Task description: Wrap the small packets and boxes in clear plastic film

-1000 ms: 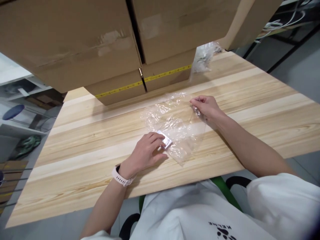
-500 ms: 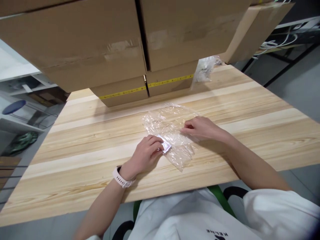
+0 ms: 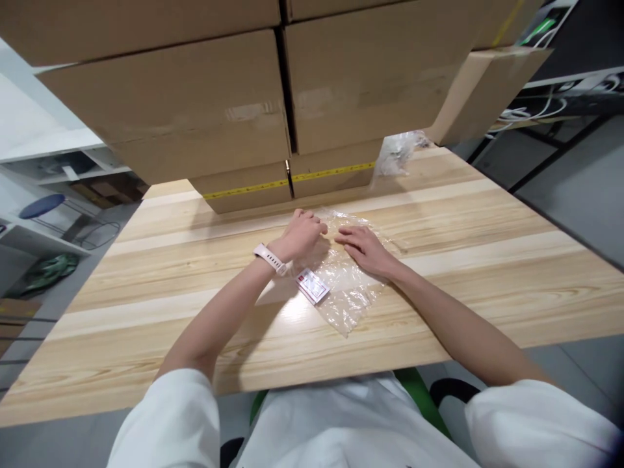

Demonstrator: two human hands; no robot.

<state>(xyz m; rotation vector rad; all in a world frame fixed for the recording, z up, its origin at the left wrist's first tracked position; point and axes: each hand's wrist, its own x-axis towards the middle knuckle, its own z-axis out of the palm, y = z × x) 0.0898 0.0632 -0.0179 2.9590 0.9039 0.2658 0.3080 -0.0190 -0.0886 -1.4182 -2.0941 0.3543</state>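
A crumpled clear plastic bag (image 3: 348, 289) lies flat on the wooden table (image 3: 146, 312). A small white card with a red mark (image 3: 312, 286) sits at the bag's left edge. My left hand (image 3: 302, 235), with a pale watch on the wrist, rests curled on the bag's far left corner. My right hand (image 3: 366, 250) lies flat, fingers together, pressing on the bag's upper part. The two hands are close together, nearly touching.
Stacked cardboard boxes (image 3: 234, 110) with yellow tape stand along the table's far edge. Another crumpled plastic bag (image 3: 397, 153) lies beside the boxes at the back right. Shelving and a blue stool (image 3: 36, 207) are on the left; cables on the right.
My left hand left the white card and moved up to the bag's far corner. My right hand slid left across the bag toward the left hand. The bag looks folded smaller.
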